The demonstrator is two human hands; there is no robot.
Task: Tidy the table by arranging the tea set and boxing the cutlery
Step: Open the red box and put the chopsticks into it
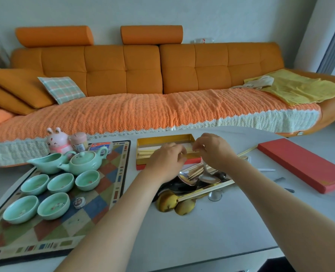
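The right hand [213, 150] is held over the open box [162, 138], and a thin golden stick [192, 152] is pinched between its curled fingertips. The left hand [166, 160] is placed just beside it, fingers bent toward the same stick; whether the stick is gripped by them also cannot be told. Just left of the fingers, pale chopsticks [145, 153] are seen lying inside the box. Nearer than the fingers, a mixed cutlery pile [192, 181] is spread on the table [202, 232]. Well to the right of the fingers, the red lid [304, 165] is laid flat. Farther left of the fingers, the teapot [86, 160] and five cups [60, 182] are set on a patterned mat [111, 185].
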